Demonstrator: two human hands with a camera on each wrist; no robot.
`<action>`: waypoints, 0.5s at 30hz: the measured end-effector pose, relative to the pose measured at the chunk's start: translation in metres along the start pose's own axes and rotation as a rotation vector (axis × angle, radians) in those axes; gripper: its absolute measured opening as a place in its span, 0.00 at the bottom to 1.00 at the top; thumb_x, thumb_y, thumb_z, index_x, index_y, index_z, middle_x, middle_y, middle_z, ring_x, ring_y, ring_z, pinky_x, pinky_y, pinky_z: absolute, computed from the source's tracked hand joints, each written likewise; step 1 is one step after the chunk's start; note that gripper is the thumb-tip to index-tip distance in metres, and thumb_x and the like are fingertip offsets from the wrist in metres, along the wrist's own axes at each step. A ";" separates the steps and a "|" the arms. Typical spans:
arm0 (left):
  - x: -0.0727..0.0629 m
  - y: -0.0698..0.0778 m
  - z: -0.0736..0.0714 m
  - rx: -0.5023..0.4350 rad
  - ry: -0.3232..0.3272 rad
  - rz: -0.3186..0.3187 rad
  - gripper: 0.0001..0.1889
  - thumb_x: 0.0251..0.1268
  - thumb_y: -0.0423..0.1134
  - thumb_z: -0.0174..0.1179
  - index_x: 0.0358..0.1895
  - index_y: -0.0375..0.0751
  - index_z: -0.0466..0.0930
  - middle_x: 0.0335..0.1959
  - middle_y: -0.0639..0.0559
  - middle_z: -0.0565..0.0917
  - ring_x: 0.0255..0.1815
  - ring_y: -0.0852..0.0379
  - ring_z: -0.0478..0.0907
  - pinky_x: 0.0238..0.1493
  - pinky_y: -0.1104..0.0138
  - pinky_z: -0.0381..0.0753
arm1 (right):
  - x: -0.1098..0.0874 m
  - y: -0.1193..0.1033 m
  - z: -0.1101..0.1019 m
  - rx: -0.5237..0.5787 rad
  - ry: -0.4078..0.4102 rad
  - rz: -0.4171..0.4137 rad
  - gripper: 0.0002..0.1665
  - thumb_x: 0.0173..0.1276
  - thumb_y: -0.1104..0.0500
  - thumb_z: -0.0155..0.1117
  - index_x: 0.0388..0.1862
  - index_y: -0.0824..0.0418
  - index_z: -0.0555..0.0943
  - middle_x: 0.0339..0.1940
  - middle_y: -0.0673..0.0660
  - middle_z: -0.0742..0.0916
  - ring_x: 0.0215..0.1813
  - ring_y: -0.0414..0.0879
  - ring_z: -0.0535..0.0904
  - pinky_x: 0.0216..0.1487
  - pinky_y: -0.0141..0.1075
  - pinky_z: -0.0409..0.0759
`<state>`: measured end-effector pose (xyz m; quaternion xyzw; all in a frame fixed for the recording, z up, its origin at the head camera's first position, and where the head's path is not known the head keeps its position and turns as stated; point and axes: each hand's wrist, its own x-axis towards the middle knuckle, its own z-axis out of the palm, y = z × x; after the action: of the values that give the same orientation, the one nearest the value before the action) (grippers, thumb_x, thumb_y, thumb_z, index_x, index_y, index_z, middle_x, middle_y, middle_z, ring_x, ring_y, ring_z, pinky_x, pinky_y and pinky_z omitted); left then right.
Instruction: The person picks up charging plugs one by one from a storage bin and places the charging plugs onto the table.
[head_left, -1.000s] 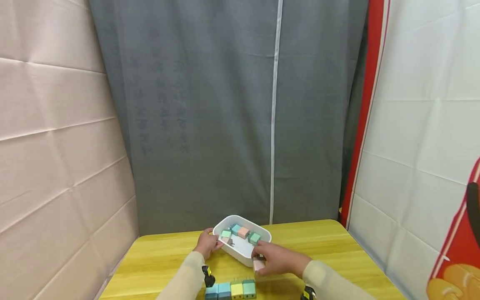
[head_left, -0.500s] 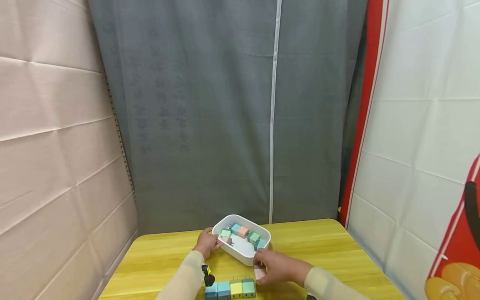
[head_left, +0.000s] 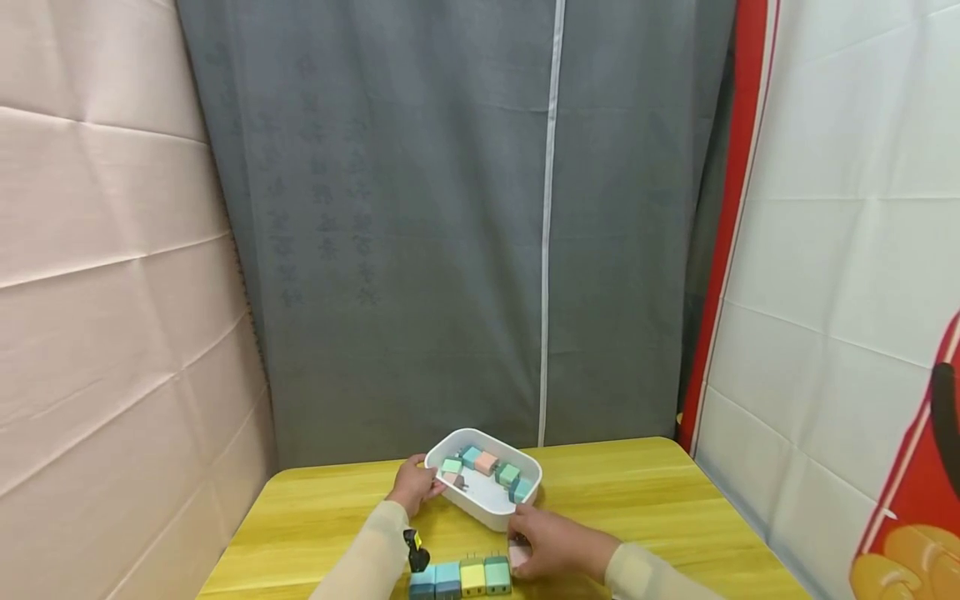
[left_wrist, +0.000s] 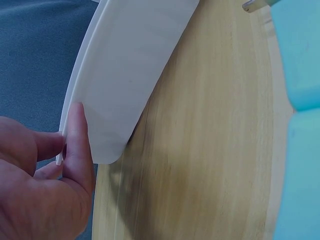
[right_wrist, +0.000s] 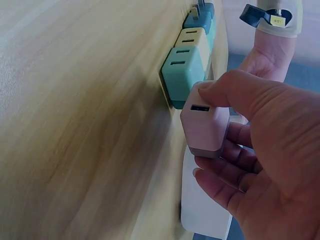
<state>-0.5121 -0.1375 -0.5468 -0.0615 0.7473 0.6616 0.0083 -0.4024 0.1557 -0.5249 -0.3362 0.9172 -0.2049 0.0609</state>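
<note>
Right wrist: pink charger (right_wrist: 206, 122) in grip (right_wrist: 277, 150)

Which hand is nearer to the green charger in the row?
Right: the right hand holds a pink charger beside the green charger; the left hand is farther, holding the white box.

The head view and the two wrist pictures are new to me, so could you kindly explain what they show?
There is no machine here, just a person's two bare hands. The wide picture comes from a camera on the head; the close ones come from a camera on each wrist. On the table stands a row of four plugs: two blue, one yellow, one green. The left hand grips the rim of a white box with several more plugs inside; whether the box rests fully on the table is hard to tell. The right hand holds a pink plug in its fingers, near the row's green end.
</note>
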 end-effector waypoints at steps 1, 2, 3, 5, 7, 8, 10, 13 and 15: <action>0.000 0.000 0.000 -0.003 -0.001 0.005 0.27 0.86 0.27 0.54 0.81 0.24 0.62 0.46 0.32 0.83 0.30 0.58 0.86 0.42 0.67 0.93 | 0.000 0.000 0.001 -0.003 -0.003 0.005 0.19 0.66 0.49 0.84 0.50 0.50 0.85 0.43 0.40 0.76 0.40 0.33 0.73 0.44 0.27 0.79; -0.001 0.000 0.000 -0.006 -0.002 0.009 0.27 0.86 0.27 0.54 0.81 0.23 0.61 0.45 0.32 0.83 0.29 0.58 0.86 0.41 0.67 0.93 | 0.000 0.001 0.002 -0.005 -0.004 0.009 0.19 0.66 0.49 0.84 0.50 0.49 0.85 0.43 0.40 0.76 0.40 0.32 0.73 0.44 0.27 0.79; -0.001 0.000 0.000 -0.009 -0.004 0.014 0.27 0.85 0.26 0.54 0.80 0.22 0.61 0.44 0.32 0.83 0.28 0.59 0.86 0.40 0.67 0.93 | 0.000 0.001 0.002 -0.005 -0.007 0.014 0.19 0.66 0.49 0.84 0.50 0.49 0.85 0.42 0.40 0.77 0.40 0.32 0.73 0.44 0.27 0.79; -0.002 0.000 0.001 -0.011 -0.002 0.015 0.27 0.85 0.26 0.54 0.80 0.22 0.61 0.42 0.33 0.83 0.28 0.59 0.86 0.39 0.68 0.93 | 0.000 0.001 0.004 -0.003 -0.015 0.020 0.19 0.66 0.49 0.84 0.49 0.49 0.85 0.41 0.40 0.77 0.39 0.33 0.74 0.44 0.27 0.79; -0.002 0.001 0.001 -0.009 0.000 0.012 0.27 0.85 0.26 0.54 0.81 0.22 0.61 0.43 0.34 0.83 0.28 0.60 0.86 0.39 0.68 0.93 | 0.000 0.001 0.005 0.005 -0.024 0.024 0.18 0.66 0.49 0.84 0.49 0.49 0.85 0.41 0.39 0.77 0.39 0.33 0.74 0.43 0.28 0.79; -0.002 0.001 0.001 -0.006 -0.001 0.014 0.27 0.85 0.26 0.54 0.81 0.22 0.61 0.44 0.33 0.83 0.28 0.59 0.86 0.39 0.68 0.93 | 0.000 0.001 0.005 0.010 -0.027 0.025 0.18 0.66 0.49 0.84 0.49 0.50 0.85 0.40 0.40 0.77 0.39 0.33 0.74 0.43 0.28 0.79; -0.002 0.002 0.001 -0.002 0.000 0.007 0.28 0.86 0.27 0.54 0.81 0.23 0.61 0.46 0.32 0.83 0.29 0.59 0.86 0.40 0.68 0.93 | 0.001 0.001 0.006 0.019 -0.037 0.030 0.19 0.66 0.49 0.84 0.50 0.50 0.85 0.40 0.40 0.78 0.39 0.33 0.74 0.43 0.28 0.79; -0.003 0.003 0.001 0.008 0.002 0.004 0.28 0.86 0.27 0.55 0.81 0.24 0.61 0.50 0.30 0.83 0.29 0.58 0.86 0.41 0.67 0.93 | 0.001 0.002 0.009 0.013 -0.048 0.041 0.19 0.66 0.49 0.84 0.50 0.50 0.85 0.41 0.39 0.77 0.39 0.33 0.74 0.43 0.28 0.79; -0.004 0.004 0.000 0.011 0.003 -0.002 0.28 0.86 0.28 0.55 0.82 0.25 0.61 0.51 0.30 0.83 0.30 0.57 0.86 0.42 0.66 0.93 | 0.002 0.004 0.011 0.004 -0.055 0.045 0.19 0.66 0.49 0.83 0.51 0.50 0.85 0.41 0.39 0.77 0.40 0.33 0.74 0.43 0.28 0.78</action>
<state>-0.5089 -0.1365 -0.5424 -0.0634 0.7510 0.6573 0.0082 -0.4035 0.1531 -0.5364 -0.3208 0.9221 -0.1959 0.0917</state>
